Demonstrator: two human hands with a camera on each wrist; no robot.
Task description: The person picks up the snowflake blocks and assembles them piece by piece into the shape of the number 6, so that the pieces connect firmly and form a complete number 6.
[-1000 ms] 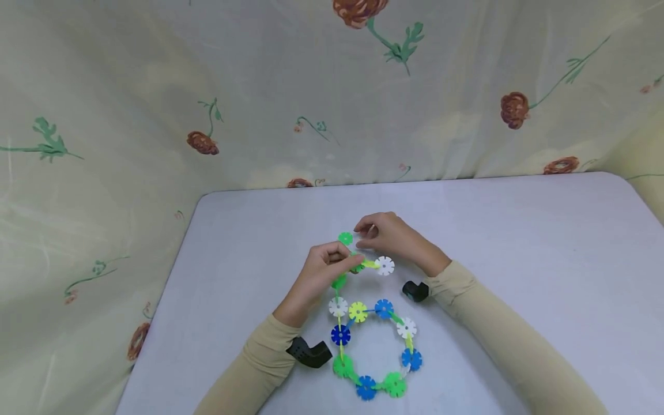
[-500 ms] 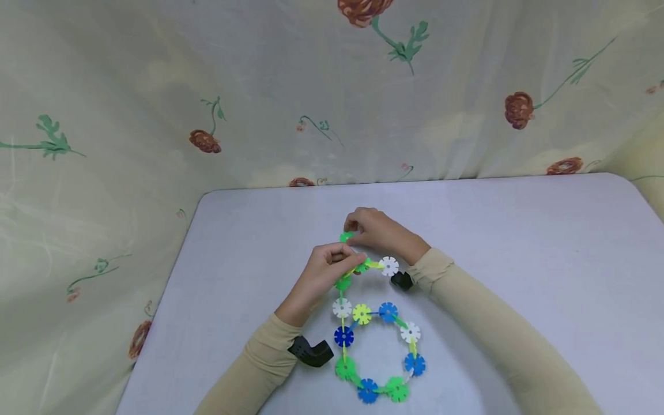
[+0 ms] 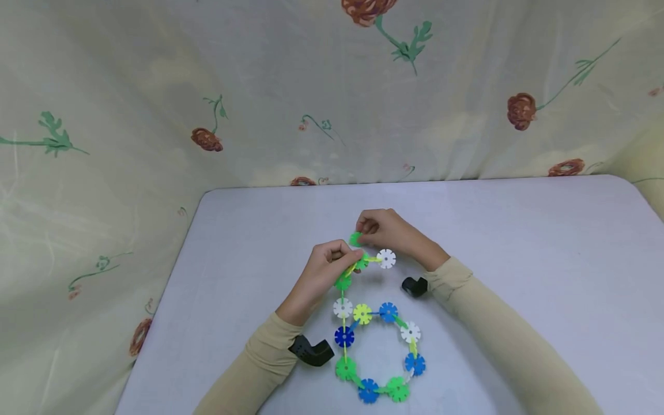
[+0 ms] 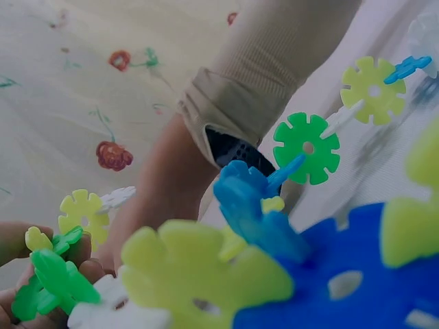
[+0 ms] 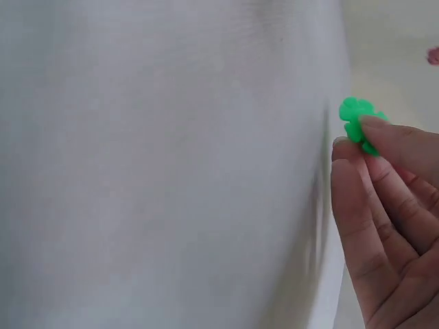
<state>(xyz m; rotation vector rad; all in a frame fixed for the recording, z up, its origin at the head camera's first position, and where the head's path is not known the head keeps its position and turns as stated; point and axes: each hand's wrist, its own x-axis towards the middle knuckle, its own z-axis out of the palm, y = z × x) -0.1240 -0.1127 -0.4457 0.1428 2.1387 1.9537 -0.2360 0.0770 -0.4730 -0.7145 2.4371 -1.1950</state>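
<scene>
My right hand [image 3: 391, 233] pinches a loose green snowflake disc [image 3: 355, 239] between thumb and fingertips; the right wrist view shows this disc [image 5: 354, 111] close up. Just to its left and nearer, my left hand [image 3: 319, 276] grips the upper part of a chain of slotted plastic discs. A green disc [image 3: 362, 262] of the chain shows beside the left fingertips, joined through a yellow piece to a white end disc [image 3: 386, 259]. Below the left hand, the chain runs down past another white disc [image 3: 342, 308] into a closed ring of coloured discs with a dark blue disc [image 3: 344, 336] at its left.
The chain lies on a pale-covered table [image 3: 519, 248]. A floral curtain [image 3: 259, 115] hangs behind its far edge and along its left side. Black wrist-camera mounts stick out at the left sleeve [image 3: 270, 346] and the right sleeve [image 3: 467, 288], the left one close to the chain.
My right hand has reached left, taken hold of the loose green disc and drawn it back to the right. The left hand keeps its grip, and the chain's white end has shifted slightly.
</scene>
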